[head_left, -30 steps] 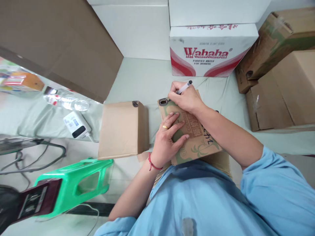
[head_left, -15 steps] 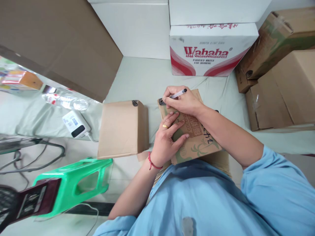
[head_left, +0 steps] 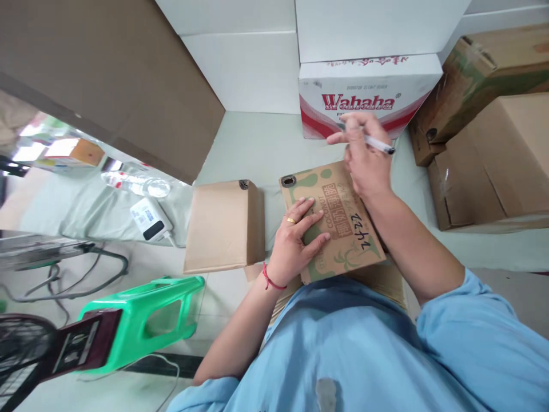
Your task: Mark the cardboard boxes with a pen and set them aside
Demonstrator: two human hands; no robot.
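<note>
A brown coconut-print cardboard box [head_left: 332, 189] lies at an angle in front of me, with "2422" written on it in black. Its far left corner bears a dark-rimmed round mark [head_left: 289, 181]. My left hand [head_left: 295, 237] rests flat on the print, fingers spread, a ring on one finger and a red string at the wrist. Raised above the box's far right side, my right hand [head_left: 366, 151] grips a white pen [head_left: 377, 144] with a black end; the hand is a little blurred, and the pen's other end is hidden by the fingers.
To the left stands a plain brown box [head_left: 218, 226] with a similar dark corner mark. A Wahaha carton [head_left: 317, 97] is at the back, more cardboard boxes [head_left: 484, 171] at right. A power bank [head_left: 150, 219], a plastic bottle [head_left: 135, 182], a green stool [head_left: 128, 320] and a fan [head_left: 26, 355] are left.
My right hand has lifted off the box's far left corner with the pen and moved right, uncovering the dark mark. My left hand stays on the box. The view has shifted slightly.
</note>
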